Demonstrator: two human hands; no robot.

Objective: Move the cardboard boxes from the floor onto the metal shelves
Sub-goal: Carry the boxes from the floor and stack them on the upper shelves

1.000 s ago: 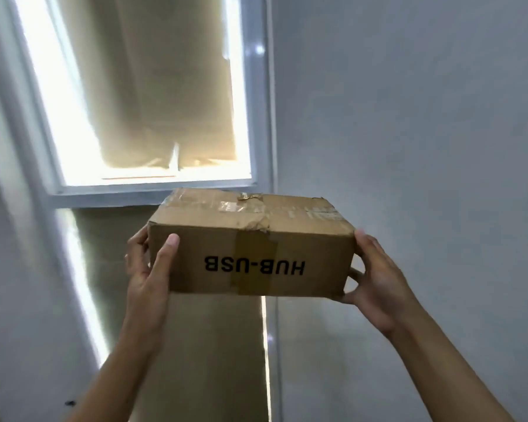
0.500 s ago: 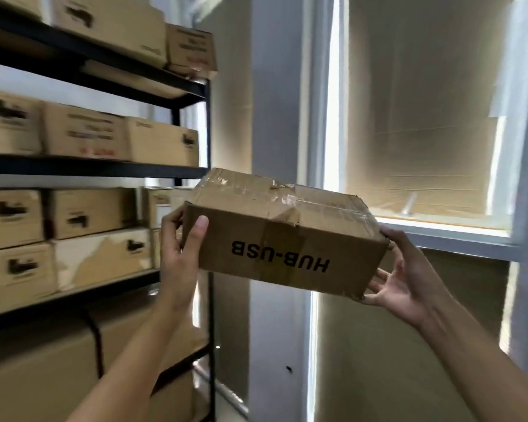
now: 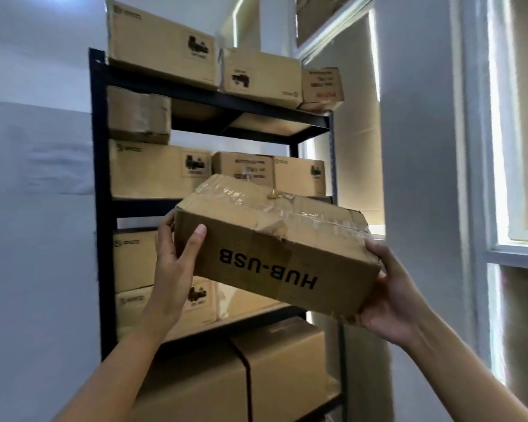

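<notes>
I hold a taped cardboard box (image 3: 269, 248) marked "HUB-USB" upside down, raised in front of the black metal shelf unit (image 3: 99, 208). My left hand (image 3: 174, 260) grips its left end, thumb on the front face. My right hand (image 3: 387, 293) cups the lower right corner from below and behind. The box tilts down to the right. It hangs in the air level with the middle shelves and touches none of them.
Every shelf level carries cardboard boxes, and three stand on the top board (image 3: 256, 71). A gap (image 3: 226, 141) shows above the second-level boxes at the right. A large strapped box (image 3: 241, 376) fills the bottom level. A white wall is left, windows (image 3: 500, 178) right.
My view has swung left from the window to the shelf unit, which now stands straight ahead. The box stayed in both hands and tilts more to the right.
</notes>
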